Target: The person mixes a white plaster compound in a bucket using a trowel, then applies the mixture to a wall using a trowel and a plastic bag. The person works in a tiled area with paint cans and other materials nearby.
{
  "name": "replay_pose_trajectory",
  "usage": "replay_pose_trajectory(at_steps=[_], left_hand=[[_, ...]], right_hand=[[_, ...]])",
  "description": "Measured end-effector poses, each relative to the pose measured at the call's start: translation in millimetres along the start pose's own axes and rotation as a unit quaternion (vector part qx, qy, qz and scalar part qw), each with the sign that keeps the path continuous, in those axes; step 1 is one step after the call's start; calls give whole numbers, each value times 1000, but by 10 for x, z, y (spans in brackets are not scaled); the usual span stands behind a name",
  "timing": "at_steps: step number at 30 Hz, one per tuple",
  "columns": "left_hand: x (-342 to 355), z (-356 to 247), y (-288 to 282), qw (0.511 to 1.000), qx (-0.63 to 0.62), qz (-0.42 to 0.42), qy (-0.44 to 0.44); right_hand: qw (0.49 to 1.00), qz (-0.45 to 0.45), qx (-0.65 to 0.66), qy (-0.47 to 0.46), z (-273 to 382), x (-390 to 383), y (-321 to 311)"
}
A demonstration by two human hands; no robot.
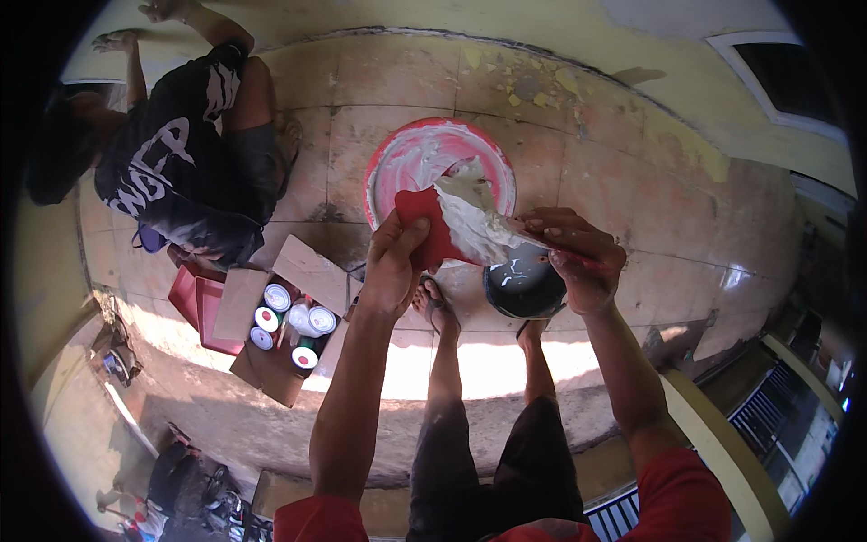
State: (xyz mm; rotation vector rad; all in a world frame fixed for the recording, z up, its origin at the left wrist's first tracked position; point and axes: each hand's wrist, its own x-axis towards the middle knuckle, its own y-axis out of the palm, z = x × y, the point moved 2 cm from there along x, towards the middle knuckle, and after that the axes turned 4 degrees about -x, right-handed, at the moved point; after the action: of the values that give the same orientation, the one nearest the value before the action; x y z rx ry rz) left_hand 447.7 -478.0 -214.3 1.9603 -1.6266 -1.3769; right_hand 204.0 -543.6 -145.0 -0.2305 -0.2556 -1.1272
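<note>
My left hand [395,262] grips a red putty scraper [423,219], thumb pressed on its flat face. A thick mass of white putty [479,221] clings along the scraper's edge and stretches across to my right hand [585,253]. That hand is closed on a second flat scraper [535,237], seen nearly edge-on, its front end in the putty; my fingers cover much of it. Both hands are raised over the near side of a round red basin [377,167], whose inside is smeared with white putty. Below the right hand stands a dark bucket [524,287] holding liquid with white streaks.
An open cardboard box [302,264] of several cans [277,296] lies left of my feet, beside red trays [219,318]. Another person [185,154] squats at the far left, hands against the wall. A yellowish wall [614,41] bounds the tiled floor. A post [722,452] stands lower right.
</note>
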Motion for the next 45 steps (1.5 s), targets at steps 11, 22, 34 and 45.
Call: replay_pose_trajectory(at_steps=[11,22,34,45], left_hand=[[-160,-292,449,999,-32,2,-12],[-244,-512,710,1000,-18,-19,-8],[-274,-618,781,999,-5,-36,15],[-302,-539,646,993,99,-27,53]], right_hand=[[989,-61,123,-56,287,119,-59],[982,-40,-64,-174,7,3,69],[968,-110,-224,14,-297,-368,232],[891,-281,188,304,-406,-568,97]])
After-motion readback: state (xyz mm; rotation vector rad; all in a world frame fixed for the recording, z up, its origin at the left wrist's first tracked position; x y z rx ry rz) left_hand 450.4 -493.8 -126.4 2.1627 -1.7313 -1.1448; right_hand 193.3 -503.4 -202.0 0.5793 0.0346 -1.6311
